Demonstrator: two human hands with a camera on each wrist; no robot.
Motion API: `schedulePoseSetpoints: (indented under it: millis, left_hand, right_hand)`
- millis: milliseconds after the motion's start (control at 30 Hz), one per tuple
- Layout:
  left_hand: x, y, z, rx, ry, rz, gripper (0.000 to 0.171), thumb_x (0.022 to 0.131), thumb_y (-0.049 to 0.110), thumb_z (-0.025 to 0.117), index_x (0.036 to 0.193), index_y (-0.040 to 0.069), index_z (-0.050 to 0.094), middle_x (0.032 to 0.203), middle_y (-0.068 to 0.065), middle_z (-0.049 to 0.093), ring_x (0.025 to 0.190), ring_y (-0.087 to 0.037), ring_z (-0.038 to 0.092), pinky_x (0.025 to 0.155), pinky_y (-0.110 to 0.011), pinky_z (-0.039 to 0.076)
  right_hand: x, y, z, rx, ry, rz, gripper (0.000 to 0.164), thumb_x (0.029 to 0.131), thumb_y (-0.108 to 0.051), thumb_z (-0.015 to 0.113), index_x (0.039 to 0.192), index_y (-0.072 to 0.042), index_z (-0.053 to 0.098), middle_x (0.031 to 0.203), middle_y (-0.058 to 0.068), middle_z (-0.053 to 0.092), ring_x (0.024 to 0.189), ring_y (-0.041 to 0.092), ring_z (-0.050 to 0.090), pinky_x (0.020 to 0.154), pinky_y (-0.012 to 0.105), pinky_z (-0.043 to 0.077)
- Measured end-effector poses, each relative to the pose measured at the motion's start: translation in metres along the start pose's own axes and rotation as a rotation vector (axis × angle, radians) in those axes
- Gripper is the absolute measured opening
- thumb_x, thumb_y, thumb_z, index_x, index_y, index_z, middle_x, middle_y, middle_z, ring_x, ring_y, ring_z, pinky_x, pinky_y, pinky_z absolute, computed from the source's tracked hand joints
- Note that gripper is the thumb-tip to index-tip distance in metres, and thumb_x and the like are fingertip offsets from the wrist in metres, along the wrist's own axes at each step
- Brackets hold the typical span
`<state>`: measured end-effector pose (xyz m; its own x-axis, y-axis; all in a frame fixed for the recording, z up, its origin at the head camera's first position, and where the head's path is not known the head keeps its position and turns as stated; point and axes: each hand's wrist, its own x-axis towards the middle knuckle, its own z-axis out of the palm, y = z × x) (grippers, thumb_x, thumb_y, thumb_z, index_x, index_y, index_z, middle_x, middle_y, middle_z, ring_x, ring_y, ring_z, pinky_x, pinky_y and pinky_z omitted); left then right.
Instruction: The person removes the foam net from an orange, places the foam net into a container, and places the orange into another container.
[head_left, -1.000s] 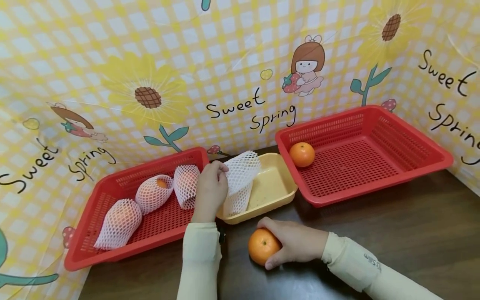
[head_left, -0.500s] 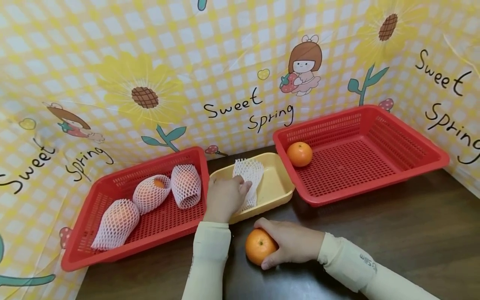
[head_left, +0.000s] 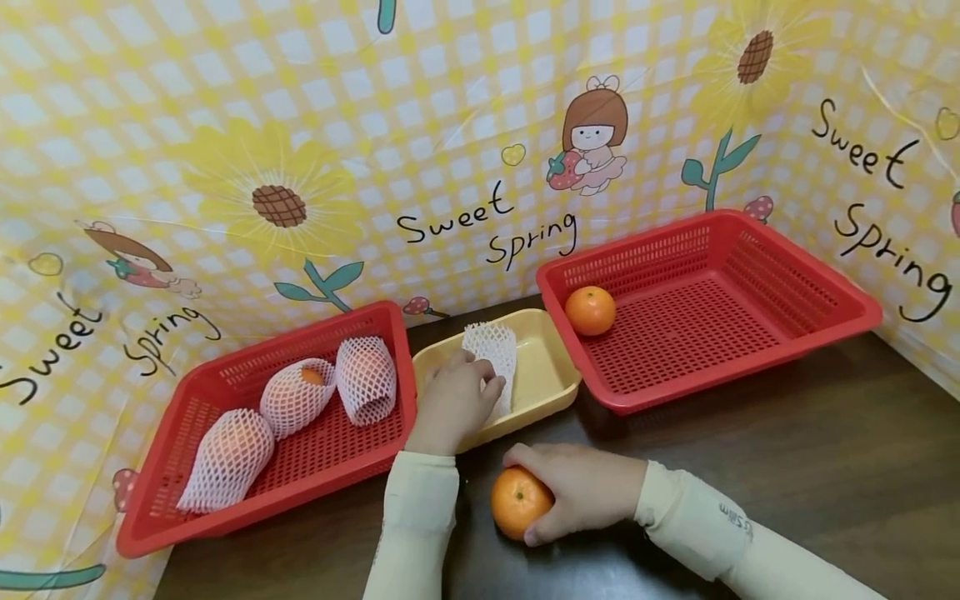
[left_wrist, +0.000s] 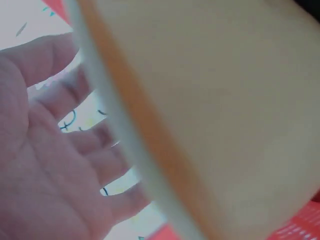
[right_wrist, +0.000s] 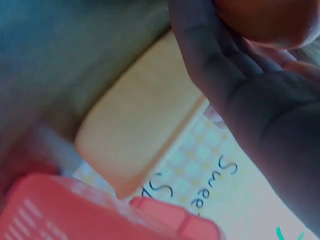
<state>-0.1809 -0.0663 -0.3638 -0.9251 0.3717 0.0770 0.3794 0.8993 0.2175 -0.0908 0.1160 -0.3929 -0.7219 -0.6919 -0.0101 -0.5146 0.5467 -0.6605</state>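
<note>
My left hand [head_left: 456, 402] reaches over the near left side of the yellow tray [head_left: 551, 367], fingers at the white foam fruit net [head_left: 497, 346] lying in it. In the left wrist view its fingers [left_wrist: 60, 97] are spread and slightly bent, tips hidden behind the tray's wall. On the table in front of the tray, my right hand [head_left: 588, 492] grips an orange [head_left: 519, 502], thumb on the near side and fingers round the far side. The right wrist view shows only part of this orange [right_wrist: 275, 20], beside the palm.
To the left, a red basket [head_left: 281, 512] holds three oranges in foam nets [head_left: 232, 454]. Another red basket [head_left: 750, 367] stands to the right, with one bare orange [head_left: 590, 311] in its left corner. A patterned cloth [head_left: 450, 167] rises behind them.
My left hand has moved right and down, lowering a raised foam net into the yellow tray; its fingers now look looser. The right hand has kept its hold on the orange.
</note>
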Motion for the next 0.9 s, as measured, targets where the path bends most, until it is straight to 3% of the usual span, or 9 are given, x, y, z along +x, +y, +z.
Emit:
schedulePoseSetpoints:
  millis: [100,233,367,467,567,700,833,900]
  left_hand:
    - [-0.002,0.007,-0.004,-0.044,0.082,0.047,0.017,0.100,0.029,0.063,0.097,0.014,0.071,0.127,-0.014,0.061,0.125,-0.031,0.053,0.108,-0.058,0.030]
    - [-0.003,0.024,-0.005,-0.153,0.165,0.168,0.014,0.099,0.024,0.064,0.104,0.012,0.069,0.125,-0.012,0.062,0.124,-0.029,0.055,0.111,-0.057,0.026]
    - [-0.002,0.043,0.001,-0.266,0.159,0.288,0.026,0.102,0.027,0.063,0.122,0.011,0.066,0.127,-0.008,0.060,0.124,-0.025,0.053,0.113,-0.053,0.025]
    - [0.000,0.058,0.007,-0.277,0.144,0.335,0.043,0.103,0.035,0.060,0.137,0.010,0.058,0.135,-0.009,0.056,0.128,-0.025,0.051,0.113,-0.051,0.026]
    - [0.002,0.071,0.011,-0.229,0.114,0.318,0.056,0.105,0.035,0.055,0.152,0.007,0.042,0.149,-0.016,0.046,0.138,-0.030,0.041,0.113,-0.055,0.026]
    - [0.002,0.082,0.017,-0.143,0.033,0.243,0.072,0.103,0.032,0.056,0.160,0.003,0.022,0.161,-0.021,0.027,0.150,-0.034,0.021,0.114,-0.059,0.022]
    - [0.001,0.089,0.023,-0.116,-0.034,0.165,0.095,0.096,0.057,0.059,0.161,0.002,0.017,0.165,-0.018,0.017,0.153,-0.033,0.008,0.116,-0.058,0.018]
    - [0.001,0.092,0.026,-0.116,-0.070,0.126,0.100,0.094,0.068,0.052,0.161,0.004,0.015,0.167,-0.015,0.013,0.153,-0.031,0.004,0.117,-0.058,0.015]
  right_hand:
    - [-0.005,-0.004,-0.011,0.010,-0.001,0.004,0.065,0.076,-0.041,0.085,0.129,-0.019,0.054,0.105,-0.010,0.059,0.093,0.006,0.057,0.081,0.030,0.048]
    - [-0.016,-0.014,-0.031,0.010,0.001,-0.013,0.064,0.077,-0.042,0.083,0.130,-0.020,0.056,0.107,-0.013,0.058,0.097,0.008,0.056,0.083,0.031,0.048]
    - [-0.031,-0.022,-0.054,0.027,0.003,-0.076,0.059,0.079,-0.041,0.081,0.129,-0.022,0.057,0.107,-0.016,0.059,0.096,0.006,0.058,0.083,0.030,0.049]
    - [-0.045,-0.027,-0.072,0.033,0.032,-0.102,0.058,0.081,-0.042,0.080,0.131,-0.023,0.057,0.113,-0.014,0.060,0.097,0.005,0.059,0.084,0.031,0.050]
    - [-0.056,-0.027,-0.089,0.036,0.112,-0.103,0.058,0.083,-0.045,0.080,0.132,-0.026,0.056,0.113,-0.013,0.061,0.095,0.006,0.060,0.081,0.032,0.051]
    - [-0.064,-0.018,-0.108,0.033,0.302,-0.064,0.055,0.083,-0.043,0.082,0.129,-0.030,0.056,0.106,-0.011,0.063,0.089,0.008,0.062,0.076,0.034,0.053]
    - [-0.063,-0.002,-0.127,0.032,0.500,0.098,0.057,0.085,-0.040,0.082,0.131,-0.024,0.053,0.108,-0.002,0.065,0.089,0.016,0.062,0.077,0.040,0.052]
    - [-0.060,0.007,-0.136,0.043,0.575,0.204,0.061,0.087,-0.042,0.080,0.135,-0.020,0.050,0.111,0.004,0.066,0.091,0.020,0.063,0.080,0.043,0.051]
